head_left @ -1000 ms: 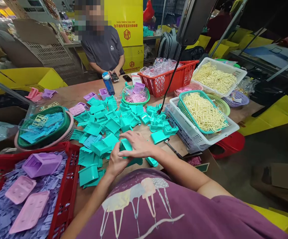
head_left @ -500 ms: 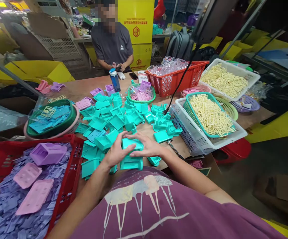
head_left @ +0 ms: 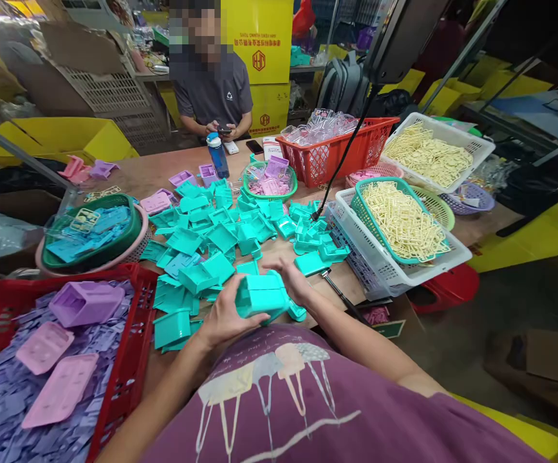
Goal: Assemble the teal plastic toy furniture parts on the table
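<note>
Close to my body, a boxy teal plastic piece (head_left: 263, 294) is held up off the table by my left hand (head_left: 223, 316). The thumb lies along its near lower side, and the fingers curl behind its left end. My right hand (head_left: 294, 283) is at the piece's right end with fingers stretched out and apart; whether its palm touches the piece is hidden. Many loose teal plastic parts (head_left: 223, 236) spread over the table (head_left: 163, 164) beyond my hands. A flat teal part (head_left: 311, 262) lies right of my right hand, near a black-handled tool (head_left: 344, 296).
A red crate (head_left: 136, 321) of purple pieces stands at left, behind it a green basket (head_left: 129, 235) with blue parts. To the right are white baskets (head_left: 404, 283) with pale yellow parts and a red basket (head_left: 341, 157). Across the table sits a person (head_left: 215, 90) near a blue bottle (head_left: 217, 157).
My right hand has let go of the teal piece and opened out to the right. The piece is now turned in my left hand. The view has shifted slightly.
</note>
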Motion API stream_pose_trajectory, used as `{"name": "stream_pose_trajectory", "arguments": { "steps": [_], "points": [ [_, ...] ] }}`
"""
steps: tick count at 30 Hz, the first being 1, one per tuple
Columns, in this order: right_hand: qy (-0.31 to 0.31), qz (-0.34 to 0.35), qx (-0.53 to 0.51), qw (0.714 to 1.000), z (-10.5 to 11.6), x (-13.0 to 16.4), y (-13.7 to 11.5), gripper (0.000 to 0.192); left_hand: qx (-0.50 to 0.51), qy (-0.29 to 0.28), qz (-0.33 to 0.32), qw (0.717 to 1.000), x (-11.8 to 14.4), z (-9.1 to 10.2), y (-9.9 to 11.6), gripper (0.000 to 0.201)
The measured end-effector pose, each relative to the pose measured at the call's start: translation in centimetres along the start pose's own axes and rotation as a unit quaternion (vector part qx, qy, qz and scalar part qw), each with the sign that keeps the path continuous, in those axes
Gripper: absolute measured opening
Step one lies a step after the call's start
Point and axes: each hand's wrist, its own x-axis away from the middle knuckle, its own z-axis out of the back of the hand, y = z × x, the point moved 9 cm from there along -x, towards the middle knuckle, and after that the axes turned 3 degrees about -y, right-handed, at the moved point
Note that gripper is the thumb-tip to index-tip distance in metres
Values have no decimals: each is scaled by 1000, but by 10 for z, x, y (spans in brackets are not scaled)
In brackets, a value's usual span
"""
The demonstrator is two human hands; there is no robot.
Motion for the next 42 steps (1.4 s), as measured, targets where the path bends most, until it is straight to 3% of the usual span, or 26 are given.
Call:
{"name": "stream_pose_trajectory", "arguments": {
  "steps": [3, 5, 7, 11, 18, 23, 27, 31, 35, 39, 42],
  "points": [
    [-73, 152, 117, 979, -13, 20, -38, 86, 38, 45, 65, 996, 7, 1, -21, 81],
    [-86, 252, 234, 935, -27, 34, -59, 90, 55, 34, 37, 997, 6, -1, -13, 77],
    [-59, 292, 304, 905, -34, 40, -67, 82, 44, 33, 15, 998, 5, 1, -2, 73],
    [-34, 300, 347, 888, -40, 42, -62, 70, 15, 26, 24, 999, 10, -1, 5, 64],
    [-70, 279, 365, 885, -43, 49, -58, 61, 13, 13, 65, 998, 23, -8, 1, 58],
    [-95, 232, 495, 832, -63, 44, -70, 81, -29, 31, 82, 996, 16, -7, 2, 54],
    [-78, 221, 548, 803, -72, 40, -66, 65, -71, 14, 105, 992, 17, -18, -4, 34],
    [-96, 219, 553, 798, -71, 38, -54, 44, -130, -3, 144, 981, 21, -27, -5, 28],
    [-114, 184, 551, 806, -71, 27, -43, 37, -102, -20, 150, 983, 16, -32, -12, 29],
    [-97, 176, 498, 843, -68, 4, -20, 41, -53, -25, 143, 988, 6, -36, -45, 45],
    [-35, 141, 445, 884, -30, -3, 22, 34, -25, -18, 151, 988, 5, -44, -83, 61]
  ]
}}
